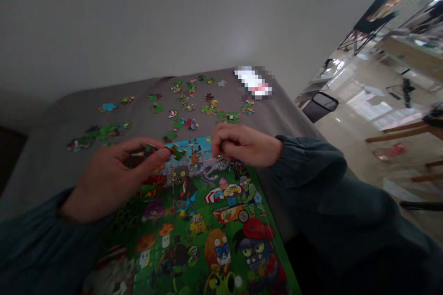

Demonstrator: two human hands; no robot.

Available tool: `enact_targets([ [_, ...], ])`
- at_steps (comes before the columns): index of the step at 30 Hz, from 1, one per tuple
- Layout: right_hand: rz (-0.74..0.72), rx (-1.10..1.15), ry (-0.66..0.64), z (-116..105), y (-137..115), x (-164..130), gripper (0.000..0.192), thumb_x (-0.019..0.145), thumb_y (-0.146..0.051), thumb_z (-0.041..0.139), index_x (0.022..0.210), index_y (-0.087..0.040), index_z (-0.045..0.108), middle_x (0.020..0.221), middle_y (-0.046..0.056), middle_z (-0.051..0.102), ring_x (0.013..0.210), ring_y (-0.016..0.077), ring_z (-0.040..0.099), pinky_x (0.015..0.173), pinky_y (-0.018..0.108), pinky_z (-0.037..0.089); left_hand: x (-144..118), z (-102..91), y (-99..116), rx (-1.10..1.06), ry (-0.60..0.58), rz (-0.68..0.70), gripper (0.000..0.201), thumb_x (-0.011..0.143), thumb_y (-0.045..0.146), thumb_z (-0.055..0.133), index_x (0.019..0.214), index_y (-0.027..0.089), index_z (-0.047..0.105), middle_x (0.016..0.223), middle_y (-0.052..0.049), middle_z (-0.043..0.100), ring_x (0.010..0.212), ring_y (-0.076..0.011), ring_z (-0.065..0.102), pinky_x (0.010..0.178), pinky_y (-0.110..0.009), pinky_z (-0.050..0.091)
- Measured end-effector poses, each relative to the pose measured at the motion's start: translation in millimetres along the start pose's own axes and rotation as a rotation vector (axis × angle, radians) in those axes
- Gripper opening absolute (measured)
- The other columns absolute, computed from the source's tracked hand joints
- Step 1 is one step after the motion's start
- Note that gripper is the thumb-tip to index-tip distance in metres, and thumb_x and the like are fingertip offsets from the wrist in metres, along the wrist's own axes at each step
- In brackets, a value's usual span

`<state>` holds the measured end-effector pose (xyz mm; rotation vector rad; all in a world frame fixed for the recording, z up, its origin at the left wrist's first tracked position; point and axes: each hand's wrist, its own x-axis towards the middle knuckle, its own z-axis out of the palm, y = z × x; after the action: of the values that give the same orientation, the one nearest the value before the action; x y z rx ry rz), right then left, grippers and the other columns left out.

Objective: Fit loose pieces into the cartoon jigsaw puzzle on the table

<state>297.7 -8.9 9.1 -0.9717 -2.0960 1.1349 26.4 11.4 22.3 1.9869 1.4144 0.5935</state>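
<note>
Left hand (110, 177) pinches green piece (177, 151); loose pieces (194, 101) scattered beyond puzzle (207, 221).

green puzzle piece (177, 151) held tilted above the half-built puzzle (207, 221).

Pixelated patch (254, 82) hides item; puzzle (207, 221) cut off by bottom edge.

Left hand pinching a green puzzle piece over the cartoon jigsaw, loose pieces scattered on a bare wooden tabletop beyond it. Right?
Not quite. The left hand does pinch a green puzzle piece over the colourful cartoon jigsaw, and loose pieces lie beyond it, but the head view shows them on a grey cloth-covered table, not bare wood.
</note>
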Motion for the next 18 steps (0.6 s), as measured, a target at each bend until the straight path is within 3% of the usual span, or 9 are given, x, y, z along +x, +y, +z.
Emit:
enact_targets([
  [4, -0.075, -0.032, -0.160, 18.0, -19.7, -4.0, 0.011, 0.090, -0.015, 0.047, 0.088, -0.016, 0.058, 0.082, 0.001, 0.059, 0.073, 0.0120, 0.052, 0.069, 0.025, 0.043, -19.5, 29.0, 11.1, -0.048, -0.184, 0.144, 0.026, 0.077, 0.063, 0.063, 0.069, 0.041, 0.074, 0.048, 0.007, 0.061, 0.035, -0.0170, 0.049, 0.032, -0.030, 0.032],
  [7, -0.076, -0.061, -0.267, 21.5, -24.6, -7.2, 0.008, 0.090, -0.017, 0.049, 0.086, -0.017, 0.056, 0.075, -0.001, 0.058, 0.066, 0.0108, 0.048, 0.064, 0.024, 0.039, -24.5, 37.0, 11.5, -0.066, -0.214, 0.215, 0.023, 0.079, 0.061, 0.061, 0.067, 0.045, 0.073, 0.047, 0.008, 0.061, 0.034, -0.0173, 0.049, 0.031, -0.031, 0.032],
  [10, -0.079, -0.059, -0.302, 19.9, -24.3, -9.6, 0.005, 0.088, -0.019, 0.053, 0.086, -0.017, 0.057, 0.073, -0.002, 0.055, 0.064, 0.0099, 0.048, 0.062, 0.023, 0.039, -24.6, 38.3, 10.8, -0.071, -0.178, 0.190, 0.026, 0.079, 0.062, 0.060, 0.065, 0.043, 0.071, 0.044, 0.008, 0.058, 0.033, -0.0172, 0.048, 0.031, -0.031, 0.031],
  [15, -0.157, -0.065, -0.224, 19.4, -16.4, -5.8, 0.013, 0.093, -0.026, 0.058, 0.089, -0.014, 0.062, 0.079, 0.001, 0.060, 0.069, 0.0106, 0.052, 0.066, 0.024, 0.042, -24.7, 41.2, 4.5, -0.075, -0.127, 0.170, 0.031, 0.079, 0.064, 0.061, 0.070, 0.037, 0.072, 0.057, 0.005, 0.067, 0.040, -0.0170, 0.053, 0.037, -0.032, 0.036],
  [18, -0.152, -0.081, -0.027, 17.1, -11.1, -5.4, 0.011, 0.092, -0.025, 0.062, 0.093, -0.015, 0.066, 0.083, 0.001, 0.060, 0.069, 0.0107, 0.052, 0.065, 0.025, 0.043, -25.3, 42.8, 0.3, -0.071, -0.194, 0.209, 0.035, 0.082, 0.065, 0.058, 0.071, 0.033, 0.071, 0.056, 0.003, 0.066, 0.041, -0.0165, 0.052, 0.038, -0.031, 0.035],
])
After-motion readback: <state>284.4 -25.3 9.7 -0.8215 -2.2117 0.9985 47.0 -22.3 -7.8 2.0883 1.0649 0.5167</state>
